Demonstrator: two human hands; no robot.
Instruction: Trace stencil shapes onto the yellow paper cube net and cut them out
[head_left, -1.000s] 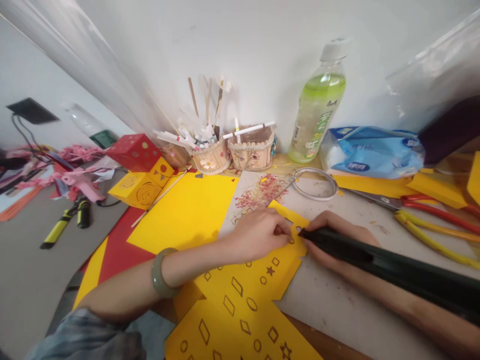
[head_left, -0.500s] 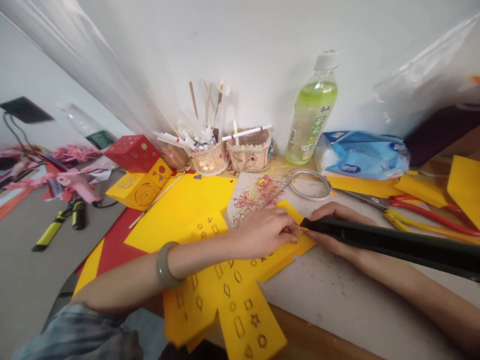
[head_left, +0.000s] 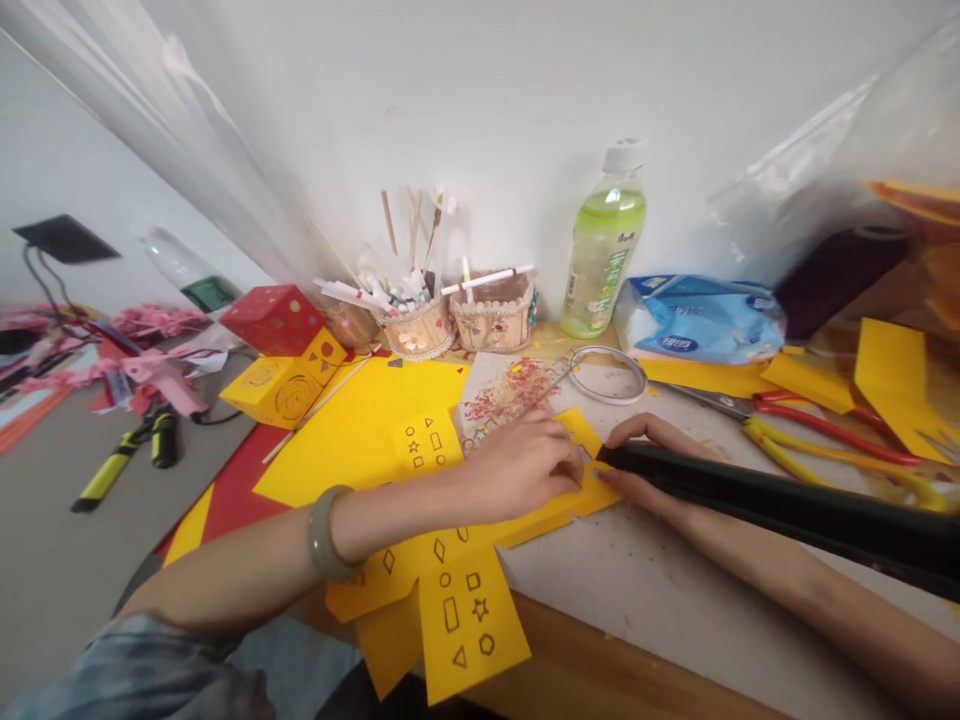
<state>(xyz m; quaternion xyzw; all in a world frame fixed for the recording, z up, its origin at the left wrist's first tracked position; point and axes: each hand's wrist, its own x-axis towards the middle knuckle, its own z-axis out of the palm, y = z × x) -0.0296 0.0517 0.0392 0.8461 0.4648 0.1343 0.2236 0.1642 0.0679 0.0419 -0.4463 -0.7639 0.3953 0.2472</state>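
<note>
My left hand (head_left: 529, 462), with a grey-green bangle on its wrist, rests palm down with curled fingers on a yellow paper cutout (head_left: 480, 620). Outlined shapes such as stars, diamonds and circles cover the cutout, and one flap hangs past the table's front edge. At the cutout's right end, my right hand (head_left: 641, 475) has its fingers and thumb around the tip of a long black bar-shaped tool (head_left: 750, 505). The tool's tip touches or nearly touches the paper; I cannot tell which. Its far end runs out of view, and its exact kind is unclear.
Behind stand decorated pen baskets (head_left: 491, 322), a green drink bottle (head_left: 604, 250) and a blue tissue pack (head_left: 697, 325). Scissors (head_left: 825, 420) lie on the right, near a round hoop (head_left: 607, 375). Red and yellow boxes (head_left: 274, 320) and a pink glue gun (head_left: 165, 375) sit left.
The view has shifted slightly. The hanging flap of the cutout has swung a little to the left. Both hands keep nearly the same place, the right one still around the black tool.
</note>
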